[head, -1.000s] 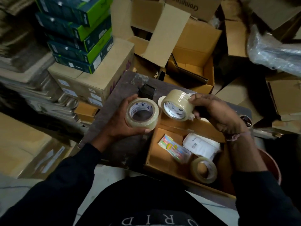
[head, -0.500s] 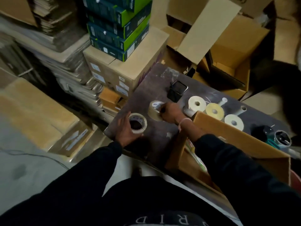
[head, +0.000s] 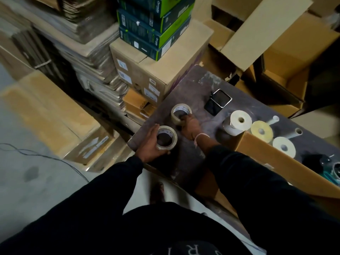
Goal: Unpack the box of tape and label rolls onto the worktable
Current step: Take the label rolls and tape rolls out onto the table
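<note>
Both hands are down at the near-left end of the worktable (head: 195,85), each on a roll of clear packing tape. A second ago both rolls were held up above the open box; now both lie flat on the tabletop, so two more items count as unpacked.

Left hand (head: 150,144) is curled about the near tape roll (head: 166,138), fingers and thumb closed on its outer wall, grip not yet let go. Right hand (head: 189,127) is partly closed on the far tape roll (head: 181,114), fingertips at its near rim; how firmly it holds cannot be told.

Three label rolls (head: 239,120) stand in a row beside the box (head: 276,162), well apart from the tape. Box interior is hidden from this angle, so what remains inside cannot be confirmed. Judgement: release and return to the box.
</note>
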Action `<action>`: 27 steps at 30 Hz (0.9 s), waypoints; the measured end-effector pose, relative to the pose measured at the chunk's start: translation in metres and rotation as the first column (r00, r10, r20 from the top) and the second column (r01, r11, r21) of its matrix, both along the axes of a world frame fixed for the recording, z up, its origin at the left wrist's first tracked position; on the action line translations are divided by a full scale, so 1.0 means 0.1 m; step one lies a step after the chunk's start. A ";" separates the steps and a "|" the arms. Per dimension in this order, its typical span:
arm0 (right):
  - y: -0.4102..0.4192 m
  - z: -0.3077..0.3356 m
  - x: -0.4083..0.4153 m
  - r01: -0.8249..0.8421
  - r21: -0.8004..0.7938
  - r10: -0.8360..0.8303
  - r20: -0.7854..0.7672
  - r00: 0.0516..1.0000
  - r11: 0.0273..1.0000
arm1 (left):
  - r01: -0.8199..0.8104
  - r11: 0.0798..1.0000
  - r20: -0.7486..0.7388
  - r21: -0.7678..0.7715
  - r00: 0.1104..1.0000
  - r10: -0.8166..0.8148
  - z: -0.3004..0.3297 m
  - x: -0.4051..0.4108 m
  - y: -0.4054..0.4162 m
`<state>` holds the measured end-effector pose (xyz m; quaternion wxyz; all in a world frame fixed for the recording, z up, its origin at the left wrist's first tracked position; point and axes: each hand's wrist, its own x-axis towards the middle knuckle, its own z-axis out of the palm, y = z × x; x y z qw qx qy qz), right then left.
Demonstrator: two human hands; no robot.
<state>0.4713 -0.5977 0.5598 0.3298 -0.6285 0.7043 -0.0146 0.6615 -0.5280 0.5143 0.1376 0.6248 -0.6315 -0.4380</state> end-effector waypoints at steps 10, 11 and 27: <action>0.05 0.36 -0.18 0.055 -0.082 -0.047 0.101 0.994 0.995 | 0.117 0.986 0.090 -0.115 0.990 -0.107 0.27 -0.11 -0.08; 0.06 0.43 -0.22 0.085 -0.115 -0.071 0.122 0.990 0.990 | 0.135 0.980 0.083 -0.147 0.989 -0.123 0.32 -0.15 -0.10; 1.88 1.67 -1.97 0.417 0.257 -0.487 0.356 0.798 0.872 | 0.281 0.911 -0.386 -0.300 0.838 -0.386 1.01 -1.70 0.30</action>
